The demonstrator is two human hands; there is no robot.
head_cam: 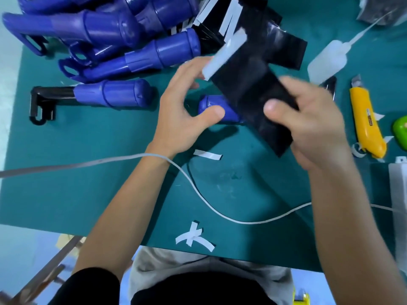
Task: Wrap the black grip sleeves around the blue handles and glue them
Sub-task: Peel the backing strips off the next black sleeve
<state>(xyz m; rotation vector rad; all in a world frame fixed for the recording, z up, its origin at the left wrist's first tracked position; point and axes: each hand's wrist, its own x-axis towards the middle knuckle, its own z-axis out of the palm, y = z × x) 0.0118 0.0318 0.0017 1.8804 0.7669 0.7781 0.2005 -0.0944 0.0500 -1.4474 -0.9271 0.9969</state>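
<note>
Gripping blue handle (217,108) by its end: left hand (178,119), thumb curled over it. Right hand (312,124) pinches black grip sleeve (246,84), which is draped across handle between both hands.

Yellow utility knife (366,119) lying on the green desk (88,172). Just right of the knife, a rounded green object (401,132), cut off by the frame edge. Left of the knife, a single white paper strip (208,155). Farther down and left of it, a white cable (248,222) curving across the desk and two crossed white strips (193,238).
</note>
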